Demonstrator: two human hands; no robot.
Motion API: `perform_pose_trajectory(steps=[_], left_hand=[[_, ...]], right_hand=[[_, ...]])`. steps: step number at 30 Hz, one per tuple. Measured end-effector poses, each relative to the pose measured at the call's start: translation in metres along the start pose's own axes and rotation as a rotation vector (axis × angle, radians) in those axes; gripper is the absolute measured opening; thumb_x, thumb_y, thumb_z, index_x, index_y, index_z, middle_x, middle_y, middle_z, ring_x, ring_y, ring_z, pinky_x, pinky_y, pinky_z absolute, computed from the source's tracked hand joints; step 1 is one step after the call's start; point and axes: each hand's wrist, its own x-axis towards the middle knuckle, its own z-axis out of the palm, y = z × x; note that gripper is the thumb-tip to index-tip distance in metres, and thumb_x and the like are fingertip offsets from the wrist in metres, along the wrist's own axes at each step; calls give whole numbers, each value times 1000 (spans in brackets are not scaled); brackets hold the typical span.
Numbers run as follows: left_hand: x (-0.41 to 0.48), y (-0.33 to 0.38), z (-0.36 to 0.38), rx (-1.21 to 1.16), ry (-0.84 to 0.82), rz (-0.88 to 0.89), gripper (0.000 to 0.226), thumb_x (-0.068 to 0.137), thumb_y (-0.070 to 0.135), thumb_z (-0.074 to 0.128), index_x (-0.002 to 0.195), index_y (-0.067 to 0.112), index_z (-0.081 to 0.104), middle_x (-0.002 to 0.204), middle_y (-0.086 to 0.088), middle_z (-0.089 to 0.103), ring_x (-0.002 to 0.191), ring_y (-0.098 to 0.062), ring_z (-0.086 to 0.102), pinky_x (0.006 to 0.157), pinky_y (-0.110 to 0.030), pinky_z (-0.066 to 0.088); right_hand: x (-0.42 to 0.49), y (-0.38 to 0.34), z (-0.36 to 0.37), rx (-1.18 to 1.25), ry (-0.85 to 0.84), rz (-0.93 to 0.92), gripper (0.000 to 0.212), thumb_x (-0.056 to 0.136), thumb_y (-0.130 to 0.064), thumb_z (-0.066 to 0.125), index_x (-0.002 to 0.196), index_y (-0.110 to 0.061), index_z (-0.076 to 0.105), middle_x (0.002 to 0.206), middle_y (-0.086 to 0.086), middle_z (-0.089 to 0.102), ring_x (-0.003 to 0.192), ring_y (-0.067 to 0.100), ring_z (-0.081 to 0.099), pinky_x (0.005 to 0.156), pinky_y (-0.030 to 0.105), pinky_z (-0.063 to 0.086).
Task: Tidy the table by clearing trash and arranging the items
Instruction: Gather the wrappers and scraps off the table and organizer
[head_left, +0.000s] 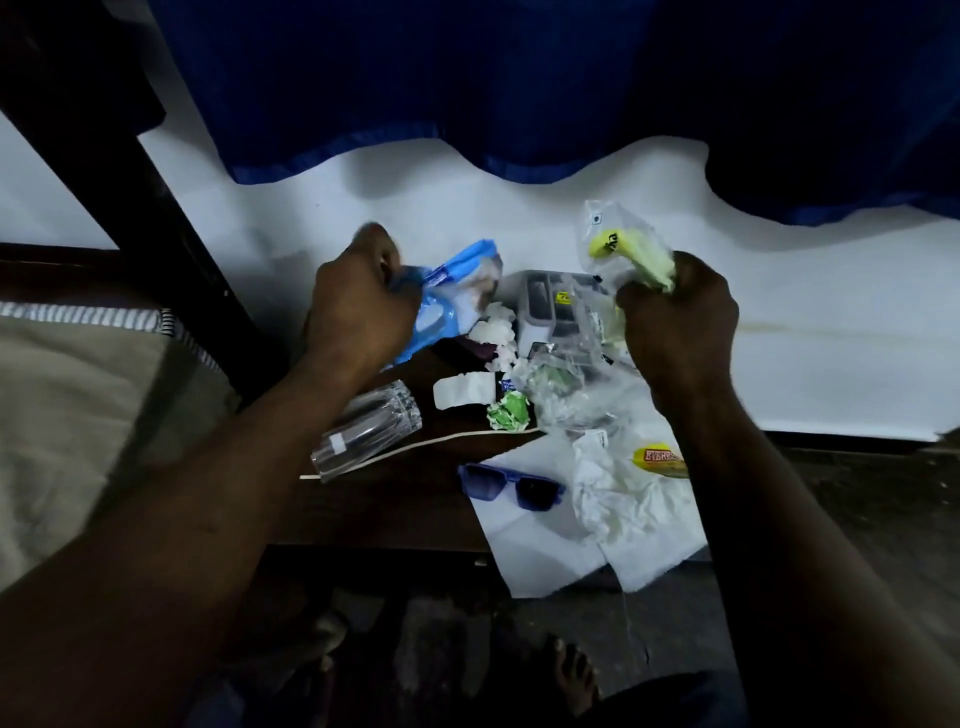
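My left hand (358, 306) grips a blue and white plastic wrapper (452, 296) above the dark table (415, 499). My right hand (680, 322) grips a clear plastic bag with yellow-green print (618, 244), lifted over the pile. Between the hands lie white crumpled paper bits (496, 332), a grey plastic container (550, 306), clear plastic film (566, 389) and a green crumpled wrapper (509, 410). A clear drinking glass (363, 431) lies on its side at the left. Blue sunglasses (511, 486) rest on a white sheet (550, 551), beside crumpled white paper (618, 493) and a yellow sachet (660, 460).
A thin wooden stick (415, 447) lies across the table under the glass. A blue curtain (519, 78) hangs behind, against a white wall. A beige cloth (78, 415) sits at the left by a dark wooden frame. A bare foot (574, 675) shows on the floor below.
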Motion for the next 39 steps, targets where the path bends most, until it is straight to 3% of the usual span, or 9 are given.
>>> perform_pose_trajectory(steps=[4, 7, 11, 15, 18, 21, 28, 33, 39], left_hand=[[-8, 9, 1, -24, -113, -25, 34, 78, 16, 46, 103, 36, 57, 78, 5, 69, 80, -26, 67, 73, -46, 58], [-17, 23, -3, -26, -141, -2, 40, 73, 20, 42, 103, 27, 69, 92, -2, 76, 94, -31, 69, 82, -47, 57], [-40, 45, -6, 81, -123, 56, 27, 82, 33, 39, 72, 14, 55, 69, -10, 59, 80, -40, 60, 69, -41, 49], [-62, 53, -10, 125, -238, -8, 57, 96, 66, 37, 87, 19, 69, 80, -8, 69, 91, -34, 64, 75, -33, 43], [-70, 52, -13, 116, -243, -58, 70, 80, 86, 45, 73, 19, 65, 61, -2, 59, 75, -30, 64, 73, -36, 50], [-72, 43, -12, 101, -210, -133, 38, 68, 56, 75, 68, 18, 69, 59, -1, 62, 67, -24, 67, 62, -33, 52], [-63, 48, 10, -36, -258, -162, 17, 80, 13, 62, 86, 26, 54, 76, 6, 63, 69, -15, 62, 58, -26, 46], [-55, 49, 21, -97, -297, -140, 31, 74, 5, 51, 92, 26, 66, 114, 7, 69, 89, -16, 69, 83, -40, 58], [-44, 35, 23, -110, -343, -122, 25, 70, 9, 51, 76, 25, 69, 105, 7, 73, 96, -13, 69, 86, -38, 59]], right_hand=[[3, 7, -13, -5, 50, -87, 26, 82, -11, 61, 101, -26, 55, 78, -16, 58, 68, 3, 54, 59, 21, 41], [4, 10, -21, -21, 57, -121, 31, 84, -26, 76, 109, -27, 59, 89, -18, 62, 79, 2, 54, 69, 20, 41], [2, 12, -27, -150, -63, -120, 35, 79, -51, 76, 105, -29, 67, 99, -9, 74, 93, 17, 68, 77, 26, 48], [-8, 15, -32, -280, -173, -83, 65, 65, -85, 66, 93, -27, 66, 86, -10, 72, 86, 19, 67, 75, 33, 51], [-14, 22, -40, -357, -252, -38, 75, 56, -94, 61, 90, -27, 66, 80, -9, 69, 82, 19, 67, 71, 34, 49], [-19, 34, -46, -447, -302, -56, 70, 64, -79, 75, 109, -25, 73, 103, 4, 75, 100, 28, 70, 75, 30, 46], [-19, 54, -38, -543, -434, 23, 90, 66, -56, 89, 144, -28, 55, 142, 4, 56, 127, 28, 59, 97, 35, 47], [-10, 50, -18, -674, -470, -41, 66, 74, -47, 83, 133, -23, 63, 128, 10, 64, 123, 30, 59, 96, 38, 52], [1, 39, -9, -682, -235, -93, 41, 79, -42, 72, 116, -24, 69, 112, 12, 72, 107, 38, 67, 82, 37, 52]])
